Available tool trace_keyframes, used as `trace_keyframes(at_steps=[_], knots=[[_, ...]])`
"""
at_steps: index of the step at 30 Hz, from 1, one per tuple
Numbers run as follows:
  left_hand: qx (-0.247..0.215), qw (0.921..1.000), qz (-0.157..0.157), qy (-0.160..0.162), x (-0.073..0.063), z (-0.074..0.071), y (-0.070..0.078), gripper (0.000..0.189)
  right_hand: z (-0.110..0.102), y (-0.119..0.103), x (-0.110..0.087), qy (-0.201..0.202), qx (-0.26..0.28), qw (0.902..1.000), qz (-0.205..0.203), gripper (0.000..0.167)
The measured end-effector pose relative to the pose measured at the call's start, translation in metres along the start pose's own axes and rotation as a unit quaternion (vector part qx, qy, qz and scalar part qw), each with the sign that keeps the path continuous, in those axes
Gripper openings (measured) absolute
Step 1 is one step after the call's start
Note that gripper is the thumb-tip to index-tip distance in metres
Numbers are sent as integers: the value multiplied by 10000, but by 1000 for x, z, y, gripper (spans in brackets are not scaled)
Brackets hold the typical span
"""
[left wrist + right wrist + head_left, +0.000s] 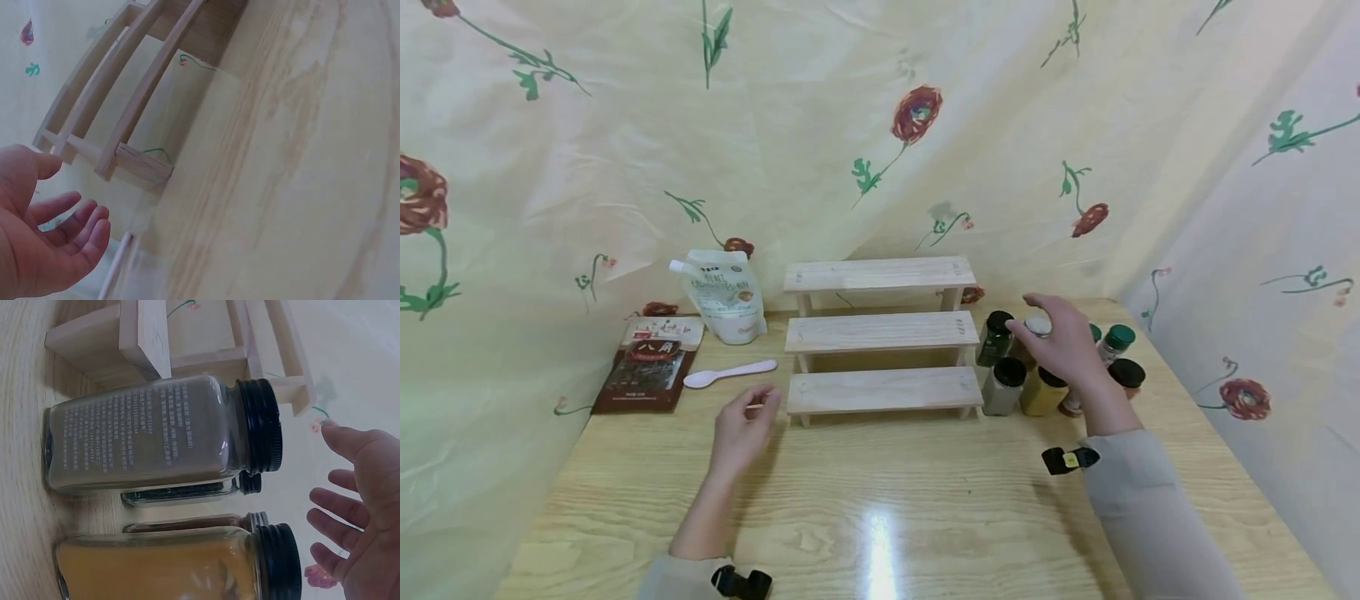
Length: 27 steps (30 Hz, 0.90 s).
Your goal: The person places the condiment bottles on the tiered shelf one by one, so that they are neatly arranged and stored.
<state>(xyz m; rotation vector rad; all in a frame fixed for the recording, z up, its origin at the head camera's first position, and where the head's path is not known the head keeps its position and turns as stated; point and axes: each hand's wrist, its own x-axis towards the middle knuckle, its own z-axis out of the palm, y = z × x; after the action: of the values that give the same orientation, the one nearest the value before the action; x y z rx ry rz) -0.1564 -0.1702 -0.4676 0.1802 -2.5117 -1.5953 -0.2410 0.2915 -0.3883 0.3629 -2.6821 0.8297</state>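
Note:
My right hand [1063, 342] hovers over a cluster of spice jars, thumb and fingers spread around the space above a silver-lidded jar [1037, 326]. In the right wrist view that hand [375, 506] is apart from the jars and holds nothing. Below it stand a black-lidded jar of grey powder [150, 434] and a jar of yellow powder [162, 565]. A jar with dark green contents [994, 342] stands behind. My left hand [743, 429], fingers loosely bent and holding nothing, is off the left front corner of a three-step wooden rack [883, 333].
Left of the rack lie a white spoon [730, 373] and a brown packet [647, 367]. A white spouted pouch [726, 300] stands behind them. Green-lidded jars [1117, 340] and another black-lidded jar [1127, 375] are at the right, partly behind my forearm. Floral cloth hangs behind the table.

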Motion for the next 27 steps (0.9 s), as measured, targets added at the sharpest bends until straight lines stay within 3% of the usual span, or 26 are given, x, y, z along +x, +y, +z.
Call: trace_keyframes(at_steps=[4,7,11,16,21,27], knots=[[-170,9990,-405,-93,0,7,-4,35,5,6,6,-313,-16,9995,20,59],[-586,9962,-621,-165,1,12,-7,34,7,8,9,-506,-59,9987,55,60],[-1296,9880,-810,-198,2,18,-9,34,9,10,15,-629,-93,9980,64,59],[-1832,9773,-1059,-118,2,22,-11,35,12,10,22,-990,-270,9947,70,59],[-2096,9699,-1231,-130,3,25,-14,36,14,10,27,-1467,-550,9876,-26,63],[-2189,9674,-1256,-213,8,27,-15,33,14,13,33,-1553,-796,9846,-45,58]])
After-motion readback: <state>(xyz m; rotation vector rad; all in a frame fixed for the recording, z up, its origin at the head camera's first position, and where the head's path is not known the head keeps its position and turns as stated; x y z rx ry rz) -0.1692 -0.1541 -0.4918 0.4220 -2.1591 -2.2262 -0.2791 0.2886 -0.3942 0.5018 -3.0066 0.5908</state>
